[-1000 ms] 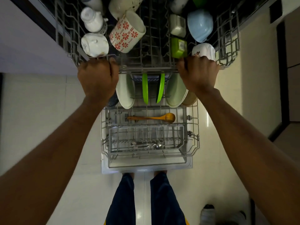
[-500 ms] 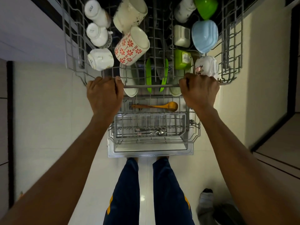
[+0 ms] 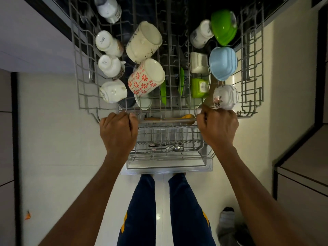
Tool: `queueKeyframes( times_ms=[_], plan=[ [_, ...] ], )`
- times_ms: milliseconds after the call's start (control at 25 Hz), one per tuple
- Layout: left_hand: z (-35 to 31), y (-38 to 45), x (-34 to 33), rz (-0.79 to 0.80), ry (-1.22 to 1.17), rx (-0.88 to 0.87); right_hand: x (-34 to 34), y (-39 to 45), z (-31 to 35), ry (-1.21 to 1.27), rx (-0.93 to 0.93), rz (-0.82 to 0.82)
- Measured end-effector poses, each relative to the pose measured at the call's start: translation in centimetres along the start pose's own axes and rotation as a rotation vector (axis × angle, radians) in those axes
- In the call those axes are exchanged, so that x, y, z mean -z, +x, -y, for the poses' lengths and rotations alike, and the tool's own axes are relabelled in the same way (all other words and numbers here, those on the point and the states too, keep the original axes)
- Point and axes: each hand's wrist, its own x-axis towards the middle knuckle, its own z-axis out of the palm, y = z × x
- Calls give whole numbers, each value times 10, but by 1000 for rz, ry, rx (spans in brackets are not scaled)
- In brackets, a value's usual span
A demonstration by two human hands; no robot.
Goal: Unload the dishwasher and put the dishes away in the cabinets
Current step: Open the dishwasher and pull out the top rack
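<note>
My left hand (image 3: 118, 133) and my right hand (image 3: 218, 126) both grip the front bar of the grey upper rack (image 3: 79, 71), which is drawn out over the lower rack (image 3: 207, 153). The upper rack holds a red-flowered mug (image 3: 145, 79), a cream mug (image 3: 143, 41), several white cups such as the near one (image 3: 112, 91), a blue bowl (image 3: 222, 63), a green bowl (image 3: 223, 27), a green square container (image 3: 199, 87) and a floral white bowl (image 3: 225, 96). Below lie a wooden spoon (image 3: 188, 116), plates mostly hidden, and metal cutlery (image 3: 166, 146).
The open dishwasher door (image 3: 166, 170) lies flat in front of my legs (image 3: 142, 210). A cabinet counter (image 3: 301, 167) stands at the right and white cabinet fronts (image 3: 26, 32) at the upper left. Shoes (image 3: 229, 224) sit on the pale floor near my right foot.
Both hands have pulled the upper rack toward me, so it now covers the plates in the lower rack and more cups and bowls at its back have come into view.
</note>
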Motion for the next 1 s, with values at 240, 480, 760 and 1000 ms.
queueKeyframes(
  times_ms=[240, 480, 760, 1000],
  plan=[
    [4, -42, -2, 48, -19, 15, 1, -35, -8, 10, 4, 9],
    [4, -48, 7, 80, -23, 24, 5, -46, -5, 30, -30, 72],
    [13, -111, 10, 115, 23, 16, 2, -110, -13, 15, -24, 112],
    [26, -140, 17, 155, 16, 24, -4, -152, -7, 30, -67, 129]
  ],
)
